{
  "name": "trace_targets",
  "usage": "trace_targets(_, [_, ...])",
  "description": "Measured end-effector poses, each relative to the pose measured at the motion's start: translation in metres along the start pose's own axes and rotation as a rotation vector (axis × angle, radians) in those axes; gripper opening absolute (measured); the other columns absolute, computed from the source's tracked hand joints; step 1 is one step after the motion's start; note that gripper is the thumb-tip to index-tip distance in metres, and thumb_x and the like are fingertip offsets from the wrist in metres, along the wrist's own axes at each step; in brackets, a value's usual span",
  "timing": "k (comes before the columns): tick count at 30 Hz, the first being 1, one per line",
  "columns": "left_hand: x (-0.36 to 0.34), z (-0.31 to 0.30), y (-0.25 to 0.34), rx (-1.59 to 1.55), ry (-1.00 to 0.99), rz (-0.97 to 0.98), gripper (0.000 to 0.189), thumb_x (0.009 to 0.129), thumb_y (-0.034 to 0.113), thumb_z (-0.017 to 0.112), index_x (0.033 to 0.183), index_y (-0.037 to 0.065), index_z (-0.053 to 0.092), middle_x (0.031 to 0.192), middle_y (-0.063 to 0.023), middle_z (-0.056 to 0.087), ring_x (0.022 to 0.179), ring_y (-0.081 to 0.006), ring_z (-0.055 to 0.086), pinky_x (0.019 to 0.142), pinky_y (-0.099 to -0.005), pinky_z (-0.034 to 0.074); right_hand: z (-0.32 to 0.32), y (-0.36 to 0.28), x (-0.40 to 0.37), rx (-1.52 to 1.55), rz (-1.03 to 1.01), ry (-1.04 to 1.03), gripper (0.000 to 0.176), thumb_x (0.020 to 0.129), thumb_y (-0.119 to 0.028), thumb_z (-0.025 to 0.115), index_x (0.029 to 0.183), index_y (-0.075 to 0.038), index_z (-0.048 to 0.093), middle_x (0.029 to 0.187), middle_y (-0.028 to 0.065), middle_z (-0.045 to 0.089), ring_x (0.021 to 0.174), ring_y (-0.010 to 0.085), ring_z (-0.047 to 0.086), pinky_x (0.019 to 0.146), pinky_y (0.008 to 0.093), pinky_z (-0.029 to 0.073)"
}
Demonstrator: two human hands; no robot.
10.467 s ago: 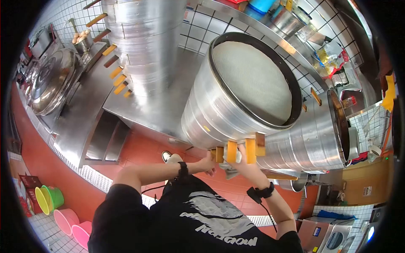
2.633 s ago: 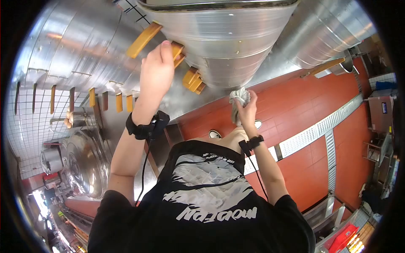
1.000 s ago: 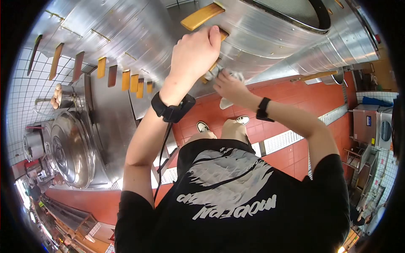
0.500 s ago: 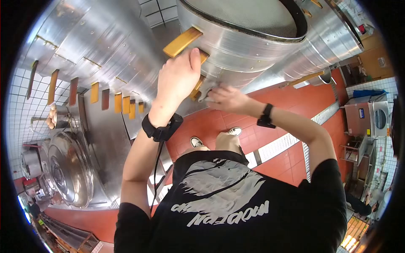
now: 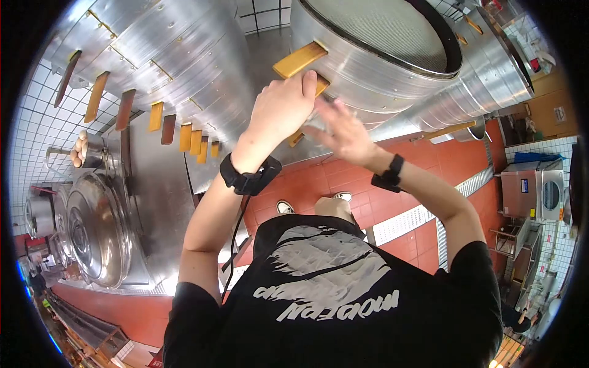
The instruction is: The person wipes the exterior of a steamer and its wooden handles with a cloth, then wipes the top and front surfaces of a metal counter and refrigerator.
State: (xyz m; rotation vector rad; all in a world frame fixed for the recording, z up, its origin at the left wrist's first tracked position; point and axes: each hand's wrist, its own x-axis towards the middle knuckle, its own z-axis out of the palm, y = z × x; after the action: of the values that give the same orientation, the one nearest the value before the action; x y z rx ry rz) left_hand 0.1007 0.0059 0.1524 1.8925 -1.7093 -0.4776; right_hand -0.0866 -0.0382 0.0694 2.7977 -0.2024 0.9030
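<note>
My left hand (image 5: 282, 107) is closed around a wooden handle (image 5: 322, 84) on the side of a round metal steamer stack (image 5: 368, 73). Just above it, another yellow wooden handle (image 5: 300, 59) sticks out. My right hand (image 5: 346, 132) is beside the left, against the lower tiers, blurred by motion. A greyish cloth (image 5: 311, 124) shows as a smear between its thumb and fingers. Below that, part of a lower handle (image 5: 296, 138) is visible. A fine mesh surface (image 5: 386, 30) lies within the dark rim on top of the stack.
Another tall steamer stack (image 5: 165, 55) with several wooden handles stands at the left. A metal counter (image 5: 156, 196) bears a large domed lid (image 5: 92, 230). More metal tiers (image 5: 485, 80) are at the right. Red floor tiles (image 5: 300, 181) and a drain grate (image 5: 402, 224) lie below.
The view has shifted, so the stacks sit further right and lower. My right hand has moved up along the stack, closer to my left hand, which keeps its grip on the handle.
</note>
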Motion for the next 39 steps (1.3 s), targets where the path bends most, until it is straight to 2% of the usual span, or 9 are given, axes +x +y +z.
trace_targets(8, [-0.008, -0.002, 0.012, 0.001, 0.083, -0.07, 0.041, 0.1, 0.038, 0.033, 0.107, 0.008, 0.059, 0.093, -0.025, 0.065, 0.088, -0.0466, 0.06, 0.08, -0.0545, 0.047, -0.017, 0.007, -0.003, -0.157, -0.162, -0.096, 0.039, 0.074, -0.021, 0.058, 0.112, -0.02, 0.067, 0.128, 0.0049, 0.052, 0.112, 0.0231, 0.049, 0.092, 0.0356, 0.04])
trace_targets(14, [-0.009, -0.001, 0.016, 0.006, 0.081, -0.099, 0.043, 0.099, 0.038, 0.034, 0.106, 0.008, 0.063, 0.092, -0.025, 0.065, 0.091, -0.0463, 0.06, 0.081, -0.054, 0.047, -0.131, 0.036, 0.037, -0.442, 0.038, 0.314, 0.045, 0.067, -0.022, 0.064, 0.112, -0.023, 0.069, 0.115, 0.0026, 0.056, 0.106, 0.0222, 0.049, 0.085, 0.0374, 0.035])
trace_targets(16, [-0.009, 0.003, 0.015, 0.021, 0.16, -0.085, 0.039, 0.098, 0.035, 0.036, 0.091, 0.007, 0.063, 0.084, -0.0236, 0.066, 0.083, -0.0454, 0.063, 0.078, -0.0541, 0.049, -0.132, 0.035, 0.035, -0.494, 0.119, 0.451, 0.046, 0.066, -0.021, 0.065, 0.112, -0.024, 0.069, 0.112, 0.0022, 0.056, 0.104, 0.022, 0.05, 0.083, 0.0376, 0.035])
trace_targets(27, [-0.008, 0.002, 0.008, -0.095, 0.139, -0.089, 0.043, 0.098, 0.042, 0.037, 0.102, 0.008, 0.063, 0.091, -0.0256, 0.065, 0.09, -0.0456, 0.061, 0.082, -0.0521, 0.048, 0.031, -0.009, -0.116, -0.087, 0.179, -0.267, 0.045, 0.072, -0.02, 0.062, 0.116, -0.026, 0.066, 0.112, 0.0067, 0.054, 0.103, 0.0244, 0.05, 0.086, 0.0365, 0.041])
trace_targets(30, [-0.01, 0.01, -0.029, -0.253, 0.113, -0.095, 0.042, 0.098, 0.04, 0.045, 0.117, 0.006, 0.06, 0.101, -0.0232, 0.066, 0.101, -0.0381, 0.063, 0.086, -0.0432, 0.048, 0.035, -0.006, -0.156, 0.084, 0.411, -0.367, 0.04, 0.071, -0.019, 0.066, 0.11, -0.021, 0.067, 0.113, 0.0101, 0.055, 0.106, 0.0269, 0.05, 0.088, 0.037, 0.042])
trace_targets(32, [-0.018, 0.029, -0.06, -0.946, 0.167, -0.227, 0.039, 0.099, 0.032, 0.048, 0.124, 0.003, 0.056, 0.117, -0.0144, 0.063, 0.109, -0.0264, 0.06, 0.089, -0.0354, 0.046, 0.028, 0.008, -0.179, 0.128, 0.766, -0.408, 0.037, 0.069, -0.016, 0.067, 0.106, -0.014, 0.067, 0.111, 0.0168, 0.056, 0.103, 0.0337, 0.054, 0.086, 0.0407, 0.046])
trace_targets(33, [-0.025, 0.049, -0.095, -0.869, 0.19, -0.2, 0.038, 0.099, 0.029, 0.049, 0.127, 0.002, 0.054, 0.122, -0.011, 0.06, 0.111, -0.0222, 0.057, 0.091, -0.033, 0.044, 0.032, 0.024, -0.194, 0.125, 0.765, -0.39, 0.037, 0.069, -0.016, 0.067, 0.106, -0.014, 0.067, 0.111, 0.0168, 0.056, 0.103, 0.0337, 0.054, 0.086, 0.0407, 0.046])
trace_targets(35, [-0.044, 0.086, -0.132, -0.805, 0.19, -0.216, 0.039, 0.099, 0.026, 0.051, 0.129, 0.002, 0.051, 0.128, -0.0073, 0.056, 0.114, -0.0173, 0.052, 0.095, -0.0302, 0.041, 0.042, 0.056, -0.224, 0.446, 1.364, -0.202, 0.039, 0.068, -0.014, 0.064, 0.107, -0.008, 0.065, 0.106, 0.0228, 0.056, 0.097, 0.0423, 0.056, 0.085, 0.0455, 0.048])
trace_targets(39, [-0.049, 0.113, -0.105, -0.788, 0.179, -0.449, 0.041, 0.099, 0.025, 0.052, 0.132, 0.001, 0.05, 0.127, -0.0066, 0.055, 0.117, -0.0169, 0.05, 0.1, -0.0314, 0.038, 0.024, 0.121, -0.227, 0.64, 1.439, -0.114, 0.04, 0.07, -0.007, 0.059, 0.11, -0.007, 0.062, 0.103, 0.0219, 0.062, 0.1, 0.0381, 0.061, 0.086, 0.0425, 0.05])
